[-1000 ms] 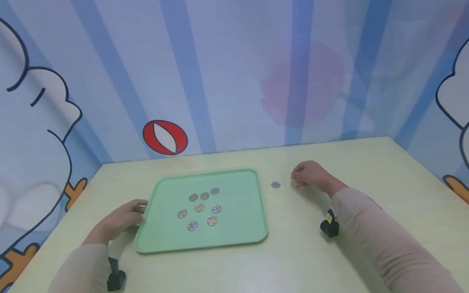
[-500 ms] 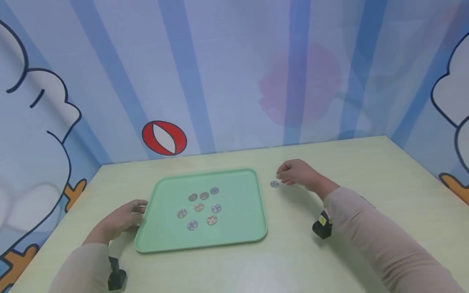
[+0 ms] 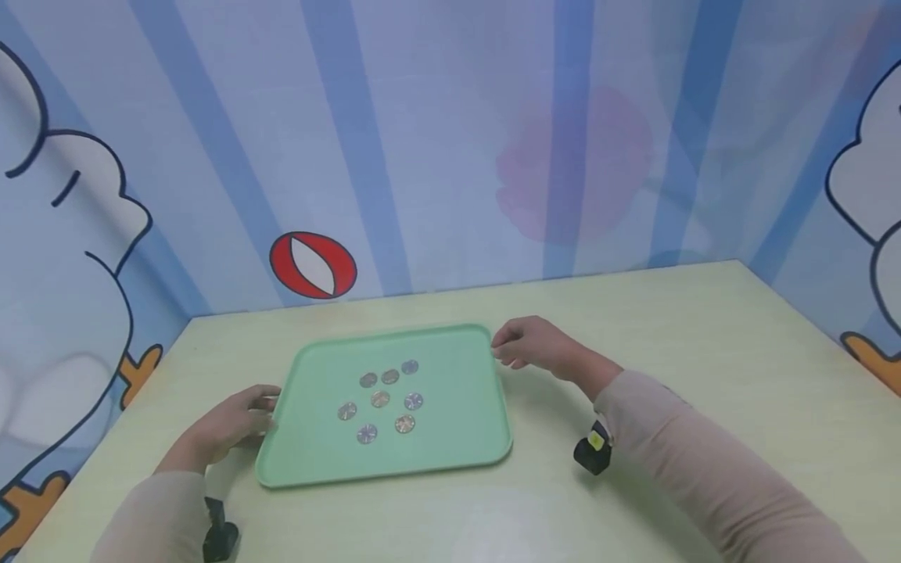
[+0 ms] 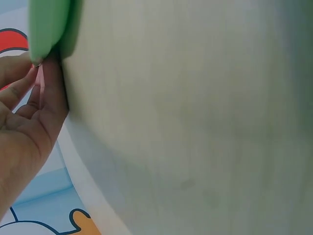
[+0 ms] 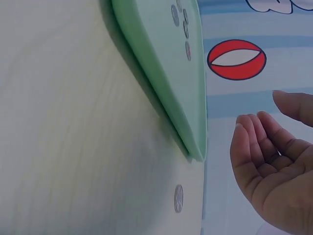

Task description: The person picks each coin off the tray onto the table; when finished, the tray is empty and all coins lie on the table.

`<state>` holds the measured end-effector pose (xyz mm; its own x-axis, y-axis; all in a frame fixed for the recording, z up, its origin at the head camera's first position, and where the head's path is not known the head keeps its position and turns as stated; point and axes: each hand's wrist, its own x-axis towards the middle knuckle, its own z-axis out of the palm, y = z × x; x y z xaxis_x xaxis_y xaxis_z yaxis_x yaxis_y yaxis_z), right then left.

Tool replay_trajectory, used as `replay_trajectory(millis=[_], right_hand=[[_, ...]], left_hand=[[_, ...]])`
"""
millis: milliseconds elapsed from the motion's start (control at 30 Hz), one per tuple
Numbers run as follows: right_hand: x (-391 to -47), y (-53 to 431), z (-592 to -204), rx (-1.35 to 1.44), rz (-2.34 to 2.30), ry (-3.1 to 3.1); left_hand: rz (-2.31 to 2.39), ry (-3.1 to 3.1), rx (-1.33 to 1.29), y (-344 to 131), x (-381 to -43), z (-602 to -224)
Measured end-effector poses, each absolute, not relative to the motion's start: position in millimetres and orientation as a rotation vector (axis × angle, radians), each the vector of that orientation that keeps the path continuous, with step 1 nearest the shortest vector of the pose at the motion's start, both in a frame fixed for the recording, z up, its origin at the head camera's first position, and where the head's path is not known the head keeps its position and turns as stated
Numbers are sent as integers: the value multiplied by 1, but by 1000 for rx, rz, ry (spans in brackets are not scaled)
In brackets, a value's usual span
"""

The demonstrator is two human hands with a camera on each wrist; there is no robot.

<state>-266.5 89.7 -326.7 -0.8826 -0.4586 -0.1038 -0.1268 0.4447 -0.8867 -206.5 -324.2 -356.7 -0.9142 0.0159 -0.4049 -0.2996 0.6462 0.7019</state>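
Observation:
My left hand (image 3: 231,424) is at the left rim of a pale green tray (image 3: 457,426). In the left wrist view the rim of the tray (image 4: 48,29) lies between its fingertips. Several silvery coins (image 3: 380,399) lie spread in the middle of the tray. My right hand (image 3: 538,348) is beside the tray's far right corner, and in the right wrist view its fingers (image 5: 252,142) are bent loosely with the thumb apart, holding nothing. One more coin (image 5: 179,198) lies on the table just off the tray's corner; in the head view my right hand hides it.
The pale wooden table (image 3: 669,336) reaches back to a blue striped printed wall (image 3: 450,156), with a red and white ball (image 3: 313,264) drawn on it. Black devices (image 3: 593,450) are strapped under both wrists.
My right hand has moved left, past the lone coin, up to the tray's right edge, covering that coin in the head view. My left hand and the tray stay in place.

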Motion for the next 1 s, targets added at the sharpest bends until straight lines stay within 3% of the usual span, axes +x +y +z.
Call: replay_trajectory(millis=[1000], right_hand=[[-259, 28, -353, -447, -1464, 2228]], left_hand=[[1183, 2478, -234, -325, -206, -357]])
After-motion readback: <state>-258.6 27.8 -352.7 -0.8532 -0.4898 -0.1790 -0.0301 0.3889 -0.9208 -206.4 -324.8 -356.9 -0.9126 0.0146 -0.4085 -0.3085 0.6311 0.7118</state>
